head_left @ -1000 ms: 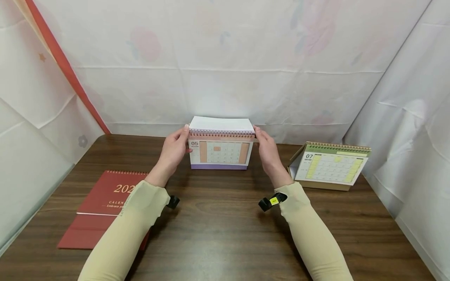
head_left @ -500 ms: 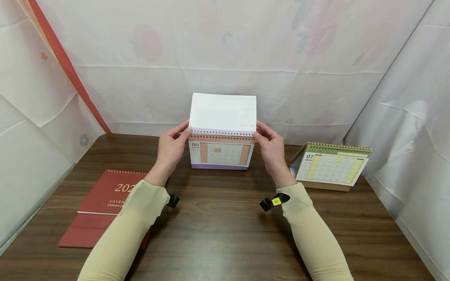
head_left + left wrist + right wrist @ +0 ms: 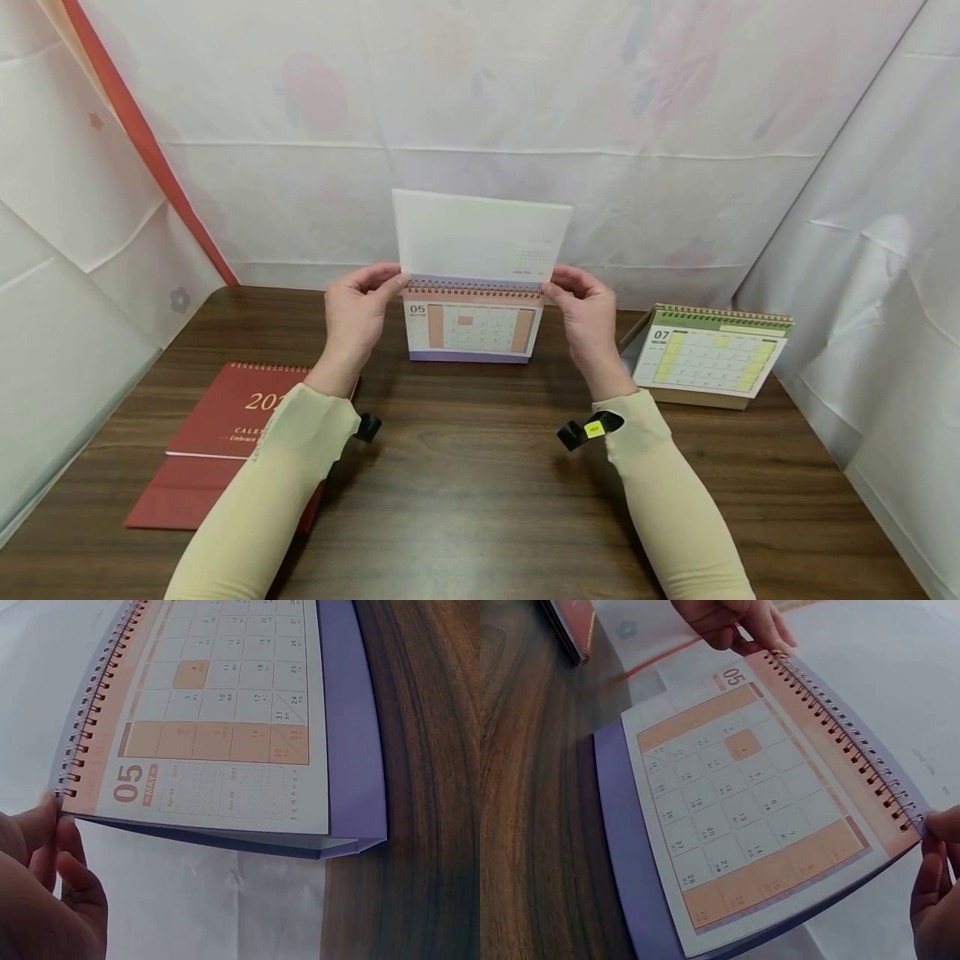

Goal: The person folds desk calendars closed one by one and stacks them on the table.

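Observation:
A desk calendar (image 3: 474,329) with a purple base stands at the back middle of the table, its 05 May page facing me. White pages (image 3: 480,233) stand raised above its spiral binding (image 3: 88,720), leaning against or near the back cloth; I cannot tell which. My left hand (image 3: 354,315) pinches the left end at the binding between thumb and fingers. At the opposite end, my right hand (image 3: 588,318) pinches the same way, also visible in the right wrist view beside the coils (image 3: 855,750).
A red calendar (image 3: 225,417) lies flat at the left, partly under the left sleeve (image 3: 262,492). To the right stands a green calendar (image 3: 708,354) showing 07. White cloth (image 3: 480,100) hangs behind the wooden table (image 3: 465,467).
The white pages have risen from lying back over the top to standing upright above the binding. Both hands have shifted slightly outward, thumbs now at the ends of the coils.

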Action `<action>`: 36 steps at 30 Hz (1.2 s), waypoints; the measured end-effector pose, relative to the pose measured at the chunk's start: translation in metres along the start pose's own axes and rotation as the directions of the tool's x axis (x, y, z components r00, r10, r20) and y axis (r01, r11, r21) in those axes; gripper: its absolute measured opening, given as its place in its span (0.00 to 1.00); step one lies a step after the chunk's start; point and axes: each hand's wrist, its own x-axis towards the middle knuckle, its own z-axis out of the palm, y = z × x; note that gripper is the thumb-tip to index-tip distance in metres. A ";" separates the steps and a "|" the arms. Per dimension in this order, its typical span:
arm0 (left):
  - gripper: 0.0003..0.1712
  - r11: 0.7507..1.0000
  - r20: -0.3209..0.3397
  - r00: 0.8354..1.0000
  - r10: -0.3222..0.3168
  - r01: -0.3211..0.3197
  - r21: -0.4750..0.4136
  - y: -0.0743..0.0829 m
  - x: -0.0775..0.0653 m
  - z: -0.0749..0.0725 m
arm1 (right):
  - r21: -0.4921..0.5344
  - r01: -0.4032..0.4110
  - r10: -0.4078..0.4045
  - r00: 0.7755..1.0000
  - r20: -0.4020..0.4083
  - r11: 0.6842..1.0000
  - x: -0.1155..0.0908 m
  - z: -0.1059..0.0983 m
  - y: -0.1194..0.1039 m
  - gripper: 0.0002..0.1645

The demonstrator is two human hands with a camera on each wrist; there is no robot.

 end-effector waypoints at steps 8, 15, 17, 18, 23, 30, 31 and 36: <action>0.14 0.999 0.025 1.000 0.011 -0.012 0.030 -0.001 0.000 -0.004 | -0.012 0.019 -0.018 0.993 0.117 1.000 0.004 -0.008 0.001 0.11; 0.09 0.998 0.026 1.000 0.016 -0.018 0.060 -0.001 0.002 -0.005 | -0.078 0.030 -0.017 0.987 0.162 0.996 0.007 -0.014 -0.001 0.08; 0.10 0.997 0.029 0.999 0.027 -0.029 0.066 -0.001 0.003 -0.005 | -0.076 0.034 -0.021 0.985 0.173 0.997 0.008 -0.015 -0.002 0.07; 0.11 0.997 0.032 0.999 0.033 -0.035 0.066 -0.001 0.004 -0.005 | -0.075 0.035 -0.021 0.984 0.180 0.997 0.008 -0.015 -0.001 0.07; 0.09 0.998 0.068 0.997 0.042 -0.045 0.045 -0.001 0.004 -0.007 | -0.089 0.039 -0.020 0.980 0.197 0.995 0.008 -0.017 -0.003 0.07; 0.13 0.996 0.143 0.989 -0.034 0.045 -0.071 -0.005 0.006 -0.010 | -0.185 0.064 -0.034 0.987 0.158 0.981 0.008 -0.017 -0.001 0.07; 0.13 0.995 0.153 0.987 -0.046 0.059 -0.080 -0.006 0.007 -0.011 | -0.202 0.057 -0.026 0.988 0.152 0.978 0.008 -0.017 0.000 0.07; 0.15 0.992 0.193 0.978 -0.082 0.099 -0.081 -0.010 0.009 -0.013 | -0.237 -0.027 0.062 0.988 0.141 0.971 0.008 -0.017 0.001 0.08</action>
